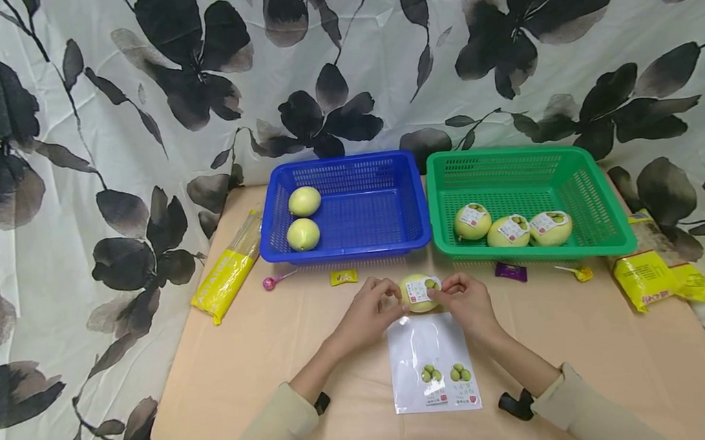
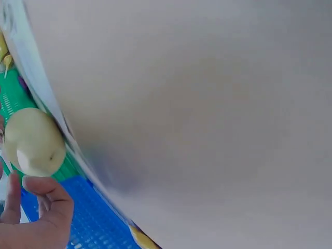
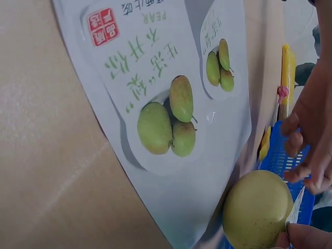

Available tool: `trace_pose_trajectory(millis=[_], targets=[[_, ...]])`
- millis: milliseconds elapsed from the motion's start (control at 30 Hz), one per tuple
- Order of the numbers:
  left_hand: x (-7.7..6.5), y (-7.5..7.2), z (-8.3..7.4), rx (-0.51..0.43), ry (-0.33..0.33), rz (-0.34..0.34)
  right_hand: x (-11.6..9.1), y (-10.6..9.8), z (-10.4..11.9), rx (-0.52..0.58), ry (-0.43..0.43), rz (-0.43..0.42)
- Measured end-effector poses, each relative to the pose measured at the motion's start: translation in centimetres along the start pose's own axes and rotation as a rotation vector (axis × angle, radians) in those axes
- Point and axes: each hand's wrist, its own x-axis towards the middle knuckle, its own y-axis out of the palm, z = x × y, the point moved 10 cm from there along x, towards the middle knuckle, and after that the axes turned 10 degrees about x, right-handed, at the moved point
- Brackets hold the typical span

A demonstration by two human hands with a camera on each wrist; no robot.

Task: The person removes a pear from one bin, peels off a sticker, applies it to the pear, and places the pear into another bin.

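A pale yellow-green pear [image 1: 406, 299] sits on the table at the top edge of a white sticker sheet [image 1: 412, 346], between both hands. A white label sticker [image 1: 417, 291] with a pear picture lies over its upper side. My right hand [image 1: 469, 304] pinches the sticker's edge between thumb and finger; in the right wrist view, part of the sticker [image 3: 296, 208] stands off the pear. My left hand [image 1: 369, 314] is at the pear's left side, fingers loosely bent and fingertips close to its skin. Two pear stickers remain visible on the sheet's lower half.
Behind stand a blue basket [image 1: 355, 252] with two plain pears [image 1: 304, 202] and a green basket [image 1: 535, 254] with three labelled pears [image 1: 472, 221]. Small candies [image 1: 344, 276] and lollipops [image 1: 270, 283] lie before them. Yellow snack packs [image 1: 223, 278] flank the baskets.
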Motion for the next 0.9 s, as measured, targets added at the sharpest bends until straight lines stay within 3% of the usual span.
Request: trace_pose_trajectory(millis=[167, 500, 900], targets=[[1.6, -0.1, -0.9, -0.133, 0.01, -0.069, 0.0, -0.1, 0.1, -0.015, -0.013, -0.006], [2.8, 0.7, -0.6, -0.186, 0.024, -0.046, 0.1, -0.4, 0.1, -0.089, -0.032, 0.022], [3.2, 0.9, -0.1, -0.201, -0.002, -0.02, -0.3, -0.7, 0.5, -0.23, -0.133, 0.06]])
